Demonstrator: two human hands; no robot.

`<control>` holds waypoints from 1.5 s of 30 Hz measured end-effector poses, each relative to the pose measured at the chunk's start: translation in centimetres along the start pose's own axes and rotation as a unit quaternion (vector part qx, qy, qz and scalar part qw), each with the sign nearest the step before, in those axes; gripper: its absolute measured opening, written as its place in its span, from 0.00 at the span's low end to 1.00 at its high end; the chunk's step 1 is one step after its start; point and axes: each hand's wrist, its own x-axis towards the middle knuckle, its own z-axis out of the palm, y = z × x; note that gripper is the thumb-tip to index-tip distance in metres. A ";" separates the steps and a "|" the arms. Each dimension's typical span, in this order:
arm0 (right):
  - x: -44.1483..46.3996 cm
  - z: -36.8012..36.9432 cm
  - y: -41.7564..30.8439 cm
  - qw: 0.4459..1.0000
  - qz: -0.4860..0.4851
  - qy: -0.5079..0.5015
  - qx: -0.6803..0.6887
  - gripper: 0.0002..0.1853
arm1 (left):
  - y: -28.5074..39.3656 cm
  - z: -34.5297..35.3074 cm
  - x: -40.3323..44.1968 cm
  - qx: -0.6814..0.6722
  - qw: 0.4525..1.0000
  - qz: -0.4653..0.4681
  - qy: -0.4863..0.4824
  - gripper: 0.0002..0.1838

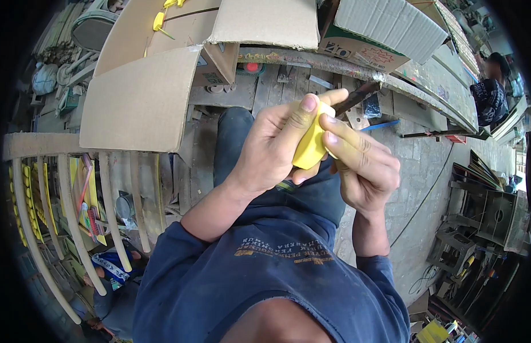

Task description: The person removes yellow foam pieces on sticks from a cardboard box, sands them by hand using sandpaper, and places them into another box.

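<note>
A small yellow block [310, 143] with smooth faces and rounded edges is held up in front of my chest, tilted. My left hand [275, 136] is closed round it, with the thumb along its upper left side and fingers behind it. From the other side, my right hand [365, 163] presses its bent index and middle fingertips against the block's right face. The right thumb is mostly hidden, and I cannot make out whether anything thin lies under those fingertips.
An open cardboard box [140, 97] at the upper left holds yellow pieces [158, 22]. Another carton [365, 48] stands on the wooden bench [431, 86]. A slatted wooden frame [62, 146] is at left. Other people [491, 97] are at right and lower left.
</note>
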 end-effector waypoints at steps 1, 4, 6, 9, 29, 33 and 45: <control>-0.2 0.3 -0.2 0.998 0.050 0.019 0.030 0.13 | 0.0 0.0 0.0 0.006 1.000 0.006 0.007 0.30; -0.6 0.2 -0.4 0.987 0.130 0.052 0.073 0.12 | 0.0 -0.3 -0.1 0.045 0.999 0.023 0.010 0.29; -0.7 -0.1 -0.1 0.990 0.100 0.037 0.091 0.12 | 0.0 -0.2 -0.4 0.063 0.997 0.049 0.021 0.28; -0.9 -0.4 -0.1 0.990 0.078 -0.013 0.115 0.13 | 0.1 -0.3 -0.8 0.111 0.990 0.076 0.038 0.27; 0.8 -0.7 -2.4 0.990 0.092 -0.099 0.029 0.24 | 1.1 -2.1 -0.8 0.185 0.976 0.106 -0.048 0.24; 1.0 -0.7 -2.1 0.995 0.034 -0.085 0.029 0.22 | 1.2 -2.4 -0.9 0.187 0.977 0.088 -0.047 0.24; 1.5 -1.4 -3.3 0.986 0.055 -0.157 0.005 0.26 | 1.0 -1.9 -1.4 0.179 0.973 0.143 -0.040 0.24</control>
